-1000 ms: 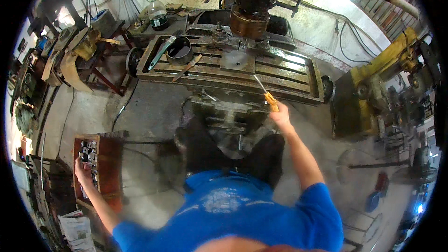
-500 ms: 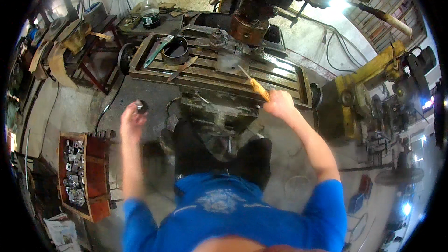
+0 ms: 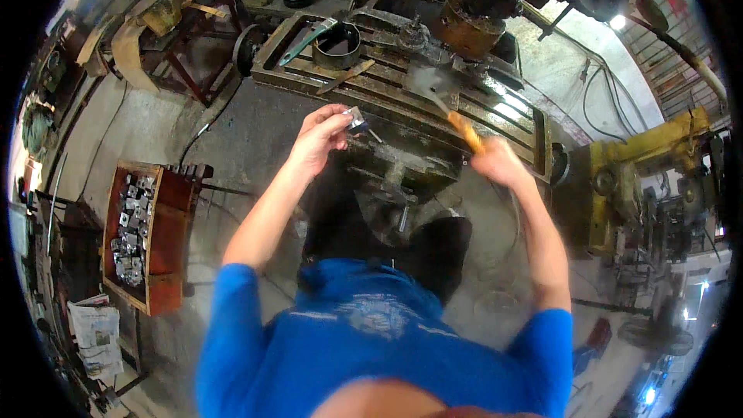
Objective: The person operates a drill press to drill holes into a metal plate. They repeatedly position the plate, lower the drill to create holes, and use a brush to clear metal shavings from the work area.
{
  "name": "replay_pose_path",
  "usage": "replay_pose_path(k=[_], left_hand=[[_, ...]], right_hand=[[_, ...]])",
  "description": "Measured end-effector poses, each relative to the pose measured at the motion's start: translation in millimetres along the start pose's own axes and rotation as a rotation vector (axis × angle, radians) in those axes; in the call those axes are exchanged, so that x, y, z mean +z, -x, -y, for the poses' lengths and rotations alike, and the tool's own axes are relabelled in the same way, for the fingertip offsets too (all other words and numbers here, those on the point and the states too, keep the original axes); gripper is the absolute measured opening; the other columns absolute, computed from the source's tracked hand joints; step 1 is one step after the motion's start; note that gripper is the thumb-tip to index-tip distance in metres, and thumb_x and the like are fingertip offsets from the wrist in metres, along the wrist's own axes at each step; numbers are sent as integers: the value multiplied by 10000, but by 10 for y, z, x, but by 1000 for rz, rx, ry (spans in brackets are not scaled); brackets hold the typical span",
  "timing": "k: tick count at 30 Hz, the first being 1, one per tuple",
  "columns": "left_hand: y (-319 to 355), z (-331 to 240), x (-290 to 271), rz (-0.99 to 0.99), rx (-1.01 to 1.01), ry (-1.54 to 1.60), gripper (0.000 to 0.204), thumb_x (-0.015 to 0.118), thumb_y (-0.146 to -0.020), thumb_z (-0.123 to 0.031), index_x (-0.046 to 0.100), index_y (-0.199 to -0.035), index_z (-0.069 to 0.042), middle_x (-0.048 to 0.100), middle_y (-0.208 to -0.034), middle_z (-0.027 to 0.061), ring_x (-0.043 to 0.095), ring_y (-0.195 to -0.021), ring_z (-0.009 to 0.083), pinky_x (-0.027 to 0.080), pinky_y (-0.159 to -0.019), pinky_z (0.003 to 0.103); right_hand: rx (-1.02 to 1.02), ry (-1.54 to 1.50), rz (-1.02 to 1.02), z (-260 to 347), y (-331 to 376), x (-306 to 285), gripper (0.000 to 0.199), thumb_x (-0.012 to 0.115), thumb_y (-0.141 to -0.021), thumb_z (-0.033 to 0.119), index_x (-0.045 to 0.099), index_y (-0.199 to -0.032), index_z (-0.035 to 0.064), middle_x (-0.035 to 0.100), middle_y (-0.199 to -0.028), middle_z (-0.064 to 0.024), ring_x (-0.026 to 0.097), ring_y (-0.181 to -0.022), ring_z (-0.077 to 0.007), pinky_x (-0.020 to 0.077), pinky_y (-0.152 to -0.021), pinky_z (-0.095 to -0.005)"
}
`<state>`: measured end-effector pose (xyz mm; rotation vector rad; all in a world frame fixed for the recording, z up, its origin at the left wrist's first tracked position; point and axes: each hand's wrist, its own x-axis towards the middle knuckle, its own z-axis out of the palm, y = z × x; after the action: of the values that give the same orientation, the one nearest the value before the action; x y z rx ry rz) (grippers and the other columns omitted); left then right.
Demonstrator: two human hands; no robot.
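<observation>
Two hands are up in front of the milling machine, and each has something in it. Far to the left, on the floor, stands a wooden crate full of small grey metal blocks, with a folded newspaper below it. Moving right, the left hand is raised with its fingers pinched together on a small grey metal block, held above the near edge of the slotted machine table. Behind it on that table sit a dark steel ring and a green-handled tool. Further right, the right hand is clenched round the orange handle of a brush, whose pale head points at the table just under the spindle head. A yellow machine stands at the far right.

To my eye this is the clean-and-load step: the table is being swept while the block waits. Seating the block would call for a cleared spot and the brush drawn out of the way.
</observation>
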<state>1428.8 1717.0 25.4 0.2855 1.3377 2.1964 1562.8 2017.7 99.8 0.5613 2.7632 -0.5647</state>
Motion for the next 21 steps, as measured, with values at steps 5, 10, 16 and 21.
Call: replay_pose_path(k=[5, 10, 16, 21], left_hand=[[-227, 305, 294, 14, -99, -33, 138, 608, -780, -161, 544, -828, -48, 506, -630, -8, 459, -488, 78, 383, -458, 218], [-479, 449, 534, -6, -110, -200, 173, 622, -753, -172, 533, -791, -29, 544, -633, 31, 449, -415, 84, 365, -384, 225], [-806, 444, 800, 130, 153, -772, 208, 645, -690, -160, 518, -784, -25, 547, -671, 39, 479, -533, 110, 384, -477, 244], [-1253, 210, 1171, 122, 383, -1430, 332, 638, -595, -314, 616, -830, -81, 606, -751, 119, 601, -760, 287, 463, -663, 388]], right_hand=[[-329, -35, 22, 133, 798, 97, 179, 559, -568, 120, 549, -691, -9, 551, -659, -230, 563, -644, -386, 447, -589, -423], [-256, -13, -25, -91, 945, 107, 145, 552, -575, 84, 549, -686, -8, 534, -640, -225, 533, -622, -388, 435, -577, -411], [-249, -84, -63, -293, 985, 55, 124, 546, -580, 42, 520, -683, -20, 497, -606, -217, 479, -530, -347, 396, -524, -385], [-132, -174, -61, -484, 1095, 126, 155, 571, -586, 109, 526, -681, -5, 518, -594, -211, 522, -556, -364, 420, -537, -398]])
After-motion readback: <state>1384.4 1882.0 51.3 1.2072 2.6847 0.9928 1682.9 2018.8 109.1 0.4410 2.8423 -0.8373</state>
